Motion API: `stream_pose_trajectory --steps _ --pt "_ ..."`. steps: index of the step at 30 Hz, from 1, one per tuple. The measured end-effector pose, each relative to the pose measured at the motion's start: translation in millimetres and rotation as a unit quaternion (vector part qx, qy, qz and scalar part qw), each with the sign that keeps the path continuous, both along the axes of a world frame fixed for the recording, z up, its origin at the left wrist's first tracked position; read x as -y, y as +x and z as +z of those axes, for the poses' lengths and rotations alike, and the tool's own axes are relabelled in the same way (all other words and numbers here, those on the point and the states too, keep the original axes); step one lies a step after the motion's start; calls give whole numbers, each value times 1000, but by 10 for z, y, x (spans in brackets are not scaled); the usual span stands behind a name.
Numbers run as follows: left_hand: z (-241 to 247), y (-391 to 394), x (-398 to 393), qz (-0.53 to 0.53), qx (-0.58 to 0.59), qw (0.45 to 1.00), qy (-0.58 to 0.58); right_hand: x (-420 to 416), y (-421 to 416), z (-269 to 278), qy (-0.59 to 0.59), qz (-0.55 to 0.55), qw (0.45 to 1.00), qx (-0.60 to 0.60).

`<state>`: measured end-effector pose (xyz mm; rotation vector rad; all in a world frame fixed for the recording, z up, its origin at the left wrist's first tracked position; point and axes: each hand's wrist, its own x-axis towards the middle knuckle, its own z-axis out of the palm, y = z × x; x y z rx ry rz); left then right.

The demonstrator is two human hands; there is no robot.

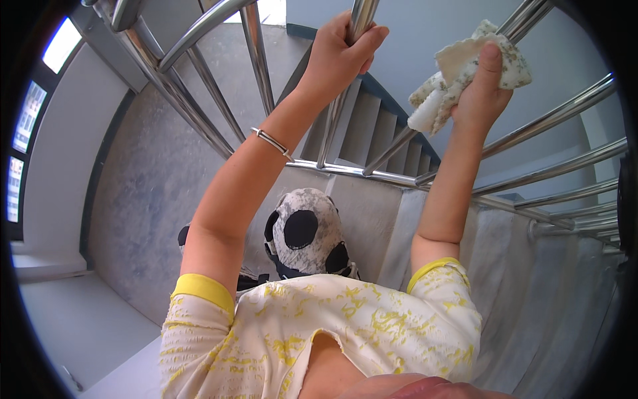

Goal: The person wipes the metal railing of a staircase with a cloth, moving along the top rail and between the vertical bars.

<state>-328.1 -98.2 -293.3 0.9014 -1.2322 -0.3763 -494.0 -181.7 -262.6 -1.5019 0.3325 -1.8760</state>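
My left hand [344,55] is wrapped around an upright metal baluster [362,20] of the stair railing, a silver bangle on that forearm. On the right, my right hand [481,90] grips a pale, patterned fabric cloth [463,70] folded around another shiny metal bar [528,20]. The thumb presses on top of the cloth, and part of it hangs loose to the left. The fingers beneath the cloth are hidden.
A bottom rail [349,169] crosses in front of me. Beyond it a flight of stairs [379,129] descends; more steps [538,299] lie at the right. Windows [30,114] line the curved-looking left wall. A knee in spotted trousers [319,259] is below.
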Motion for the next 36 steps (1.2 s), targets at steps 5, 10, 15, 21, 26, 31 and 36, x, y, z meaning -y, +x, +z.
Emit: stream_pose_trajectory --steps 5,10,15,21,26,31,36 --pt "-150 -50 16 -16 -87 996 23 -41 10 -360 -39 34 999 -12" --pt "-147 -108 5 52 -98 993 28 -55 -2 -890 -13 2 999 -31" --pt "-179 -104 33 42 -106 993 20 -57 -50 -1541 28 6 998 -61" --pt "-168 -90 4 44 -95 994 24 -51 -130 -2255 71 80 990 -88" --pt "-280 -6 -32 43 -34 999 -2 -156 -119 -2925 127 -4 979 -158" --pt "-957 40 26 -2 -72 996 45 -317 -116 -3255 121 -36 969 -210" --pt "-1261 19 -42 35 -89 990 100 -381 -83 -3235 166 4 969 -180"
